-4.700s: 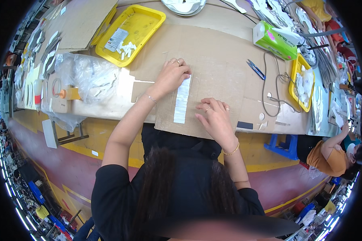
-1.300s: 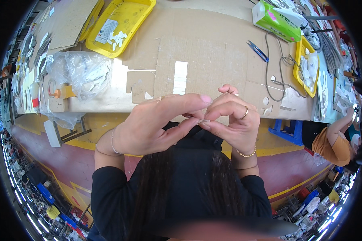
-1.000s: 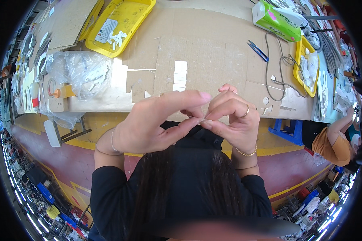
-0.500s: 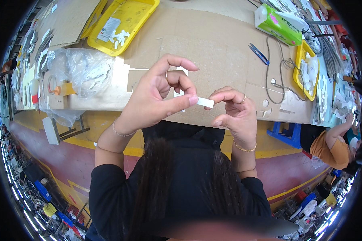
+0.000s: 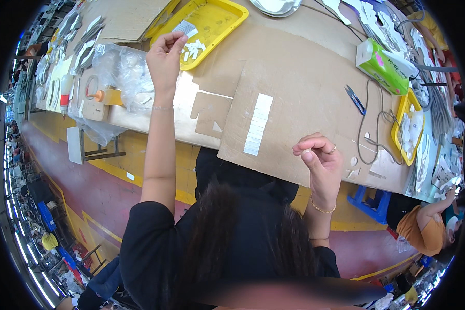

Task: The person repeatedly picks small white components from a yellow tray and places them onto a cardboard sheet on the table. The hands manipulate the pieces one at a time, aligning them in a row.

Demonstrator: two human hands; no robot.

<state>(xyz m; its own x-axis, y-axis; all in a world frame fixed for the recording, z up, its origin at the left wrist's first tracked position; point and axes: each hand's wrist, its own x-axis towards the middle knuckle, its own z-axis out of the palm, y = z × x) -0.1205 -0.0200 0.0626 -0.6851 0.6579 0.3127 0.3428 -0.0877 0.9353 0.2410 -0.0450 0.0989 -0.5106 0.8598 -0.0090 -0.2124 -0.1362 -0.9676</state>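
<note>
My left hand (image 5: 165,59) is raised out to the far left, next to the near edge of a yellow tray (image 5: 227,13) that holds small white scraps. Its thumb and forefinger pinch a small white piece (image 5: 179,35). My right hand (image 5: 319,157) hovers over the near edge of a large cardboard sheet (image 5: 305,82), fingertips pressed together; I cannot make out anything between them. A white strip of labels (image 5: 257,124) lies on the cardboard between my two hands.
Blue snips (image 5: 354,98) and a looped cable (image 5: 369,134) lie to the right on the cardboard. A green tissue box (image 5: 385,64) and a second yellow tray (image 5: 404,132) sit further right. Clear plastic bags (image 5: 121,72) and a glue bottle (image 5: 65,89) are at left. Another person (image 5: 423,227) sits lower right.
My hands were together in front of me on a small white piece. They have parted: the left swung up to the yellow tray with the piece, the right stayed low.
</note>
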